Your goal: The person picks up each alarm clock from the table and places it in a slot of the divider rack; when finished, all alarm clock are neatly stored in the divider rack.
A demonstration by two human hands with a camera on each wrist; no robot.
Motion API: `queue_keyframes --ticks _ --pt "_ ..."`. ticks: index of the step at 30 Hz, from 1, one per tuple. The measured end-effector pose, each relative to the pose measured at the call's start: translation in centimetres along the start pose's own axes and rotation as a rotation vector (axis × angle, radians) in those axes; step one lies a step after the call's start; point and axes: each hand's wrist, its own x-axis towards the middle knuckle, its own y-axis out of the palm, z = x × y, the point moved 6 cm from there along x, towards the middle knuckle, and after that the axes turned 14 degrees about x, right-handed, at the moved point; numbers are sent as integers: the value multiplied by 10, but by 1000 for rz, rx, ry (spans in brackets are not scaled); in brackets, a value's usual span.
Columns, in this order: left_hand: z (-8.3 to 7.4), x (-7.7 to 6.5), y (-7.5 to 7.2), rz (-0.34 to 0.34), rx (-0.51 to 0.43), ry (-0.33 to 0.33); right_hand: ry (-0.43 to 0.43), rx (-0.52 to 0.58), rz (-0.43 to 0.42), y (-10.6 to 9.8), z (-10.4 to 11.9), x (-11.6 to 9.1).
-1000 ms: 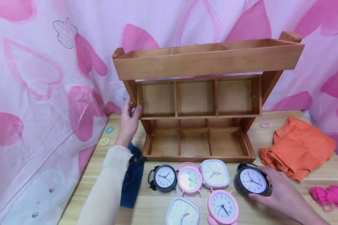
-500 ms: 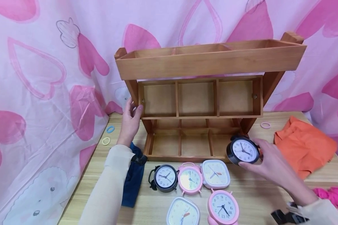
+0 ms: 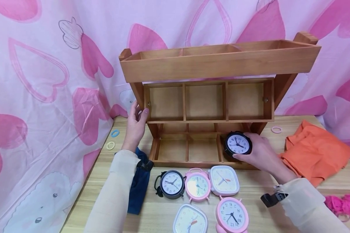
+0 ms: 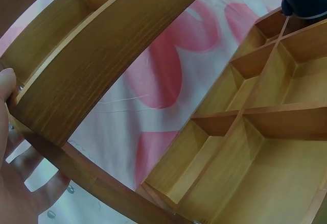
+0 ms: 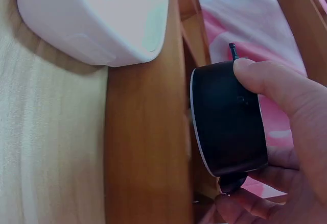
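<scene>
A black round alarm clock is gripped by my right hand, thumb on one side and fingers on the other. It is at the right compartment of the bottom tier of a wooden three-tier shelf; the right wrist view shows its black casing above the tier. My left hand holds the shelf's left side post at the middle tier, with the thumb in front and fingers behind. Before the shelf lie another black alarm clock, pink ones and white square clocks.
An orange cloth lies right of the shelf, with pink yarn nearer the front. A dark blue cloth lies under the left forearm. Blue, yellow and pink rings lie on the table. A pink-patterned curtain hangs behind.
My right hand has lifted the black alarm clock off the table and carried it left and away from me to the bottom tier's right compartment. The left hand stays on the shelf.
</scene>
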Motion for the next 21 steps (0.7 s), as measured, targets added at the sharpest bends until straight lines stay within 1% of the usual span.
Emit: queue_keyframes --ticks 5,11,14,15,17,21 --pt "-4 -2 -1 7 2 -18 0 -36 5 8 -6 3" --pt "-26 -13 -5 29 3 -52 22 -43 19 11 -8 1" --pt "-30 -15 -5 32 10 -54 13 -55 30 12 -8 -2" --pt "-30 -14 -5 32 10 -51 12 -63 36 12 -9 -3" --pt "-24 -12 -4 27 1 -45 5 -76 44 14 -10 -3" --pt "-8 -5 -1 13 -9 -29 4 -88 54 17 -14 -2"
